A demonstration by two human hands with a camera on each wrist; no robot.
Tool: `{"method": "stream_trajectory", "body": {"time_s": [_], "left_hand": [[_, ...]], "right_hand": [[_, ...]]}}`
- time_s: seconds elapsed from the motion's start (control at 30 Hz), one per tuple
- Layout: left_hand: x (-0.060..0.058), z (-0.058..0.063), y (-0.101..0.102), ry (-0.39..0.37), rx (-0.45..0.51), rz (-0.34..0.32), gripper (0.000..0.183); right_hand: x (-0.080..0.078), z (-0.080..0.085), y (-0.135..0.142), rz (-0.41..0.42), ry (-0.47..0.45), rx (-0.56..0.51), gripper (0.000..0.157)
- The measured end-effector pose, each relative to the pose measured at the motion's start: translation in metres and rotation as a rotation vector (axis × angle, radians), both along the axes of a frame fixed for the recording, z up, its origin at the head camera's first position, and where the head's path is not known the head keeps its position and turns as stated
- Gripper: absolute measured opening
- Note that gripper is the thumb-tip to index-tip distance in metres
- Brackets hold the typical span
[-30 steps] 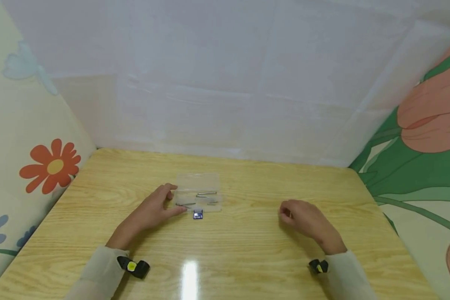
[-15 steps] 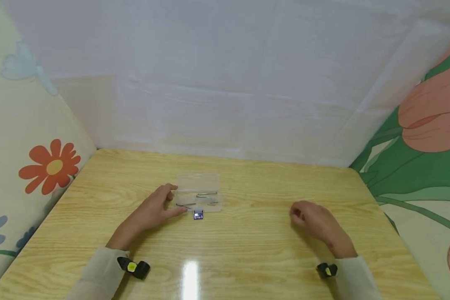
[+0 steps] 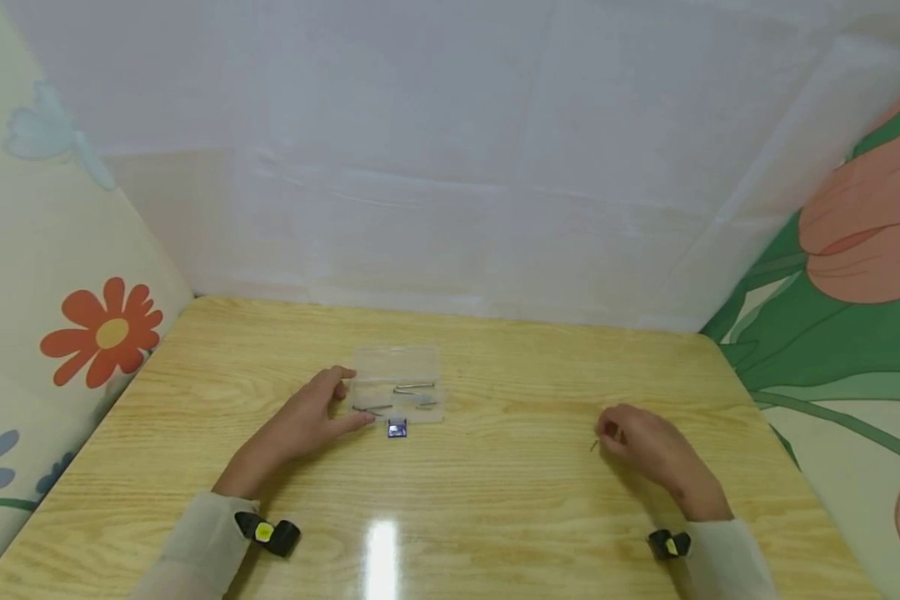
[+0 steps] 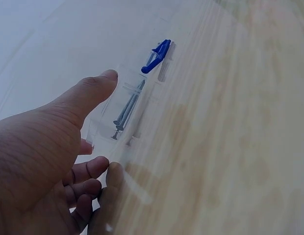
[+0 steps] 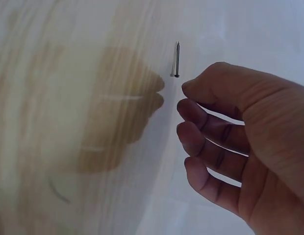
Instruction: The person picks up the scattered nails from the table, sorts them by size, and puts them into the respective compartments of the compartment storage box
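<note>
My left hand (image 3: 309, 421) holds the left side of a clear plastic box (image 3: 396, 363) with its lid raised. The thumb lies along the near edge, and the index fingertip touches the lid's side. Several metal nails (image 4: 126, 110) lie in the box's compartments. A blue latch (image 4: 157, 56) projects from its front. Farther right, my right hand (image 3: 648, 442) hovers low over the table, fingers loosely bent and nothing between them. One nail (image 5: 177, 58) lies on the table just past the right thumb tip, apart from the fingers.
The glossy wood-grain table (image 3: 495, 500) reflects a bright light near its front. A white sheet (image 3: 450, 167) hangs behind the back edge. Flower-patterned cloth (image 3: 15, 250) borders both sides. Each wrist wears a small black camera strap (image 3: 270, 533).
My right hand has drifted right and slightly toward me. A nail now shows on the table beside its fingertips, let go from them. My left hand and the box have stayed put.
</note>
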State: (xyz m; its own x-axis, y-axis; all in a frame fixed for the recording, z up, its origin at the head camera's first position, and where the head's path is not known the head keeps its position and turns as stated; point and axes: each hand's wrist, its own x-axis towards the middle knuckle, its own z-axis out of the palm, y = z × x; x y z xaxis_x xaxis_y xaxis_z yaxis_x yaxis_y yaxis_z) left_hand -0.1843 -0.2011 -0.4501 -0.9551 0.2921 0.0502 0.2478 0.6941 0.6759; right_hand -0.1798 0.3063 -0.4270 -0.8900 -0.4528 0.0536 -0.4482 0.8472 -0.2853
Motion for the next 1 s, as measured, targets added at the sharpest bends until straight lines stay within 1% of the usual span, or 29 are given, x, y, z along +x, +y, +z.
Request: {"method": "stream_trajectory", "body": {"time_s": [0.27,0.57,0.77,1.0], "left_hand": [[-0.0008,0.001,0.0004,0.003,-0.001,-0.003,0.084],[0.0003,0.0013,0.0011,-0.018,0.0,0.004,0.084],[0.0013,0.0031,0.0011,-0.017,0.007,0.005,0.084],[0.0023,0.002,0.0009,-0.017,0.0,0.006,0.083]], "right_hand": [[0.0005,-0.0009,-0.0021,-0.004,-0.051,-0.003,0.01],[-0.0005,-0.0027,-0.0023,0.006,-0.046,0.007,0.009],[-0.0007,-0.0032,-0.0022,0.009,-0.044,0.02,0.006],[0.0008,-0.0034,-0.0024,0.017,-0.036,0.014,0.005]]}}
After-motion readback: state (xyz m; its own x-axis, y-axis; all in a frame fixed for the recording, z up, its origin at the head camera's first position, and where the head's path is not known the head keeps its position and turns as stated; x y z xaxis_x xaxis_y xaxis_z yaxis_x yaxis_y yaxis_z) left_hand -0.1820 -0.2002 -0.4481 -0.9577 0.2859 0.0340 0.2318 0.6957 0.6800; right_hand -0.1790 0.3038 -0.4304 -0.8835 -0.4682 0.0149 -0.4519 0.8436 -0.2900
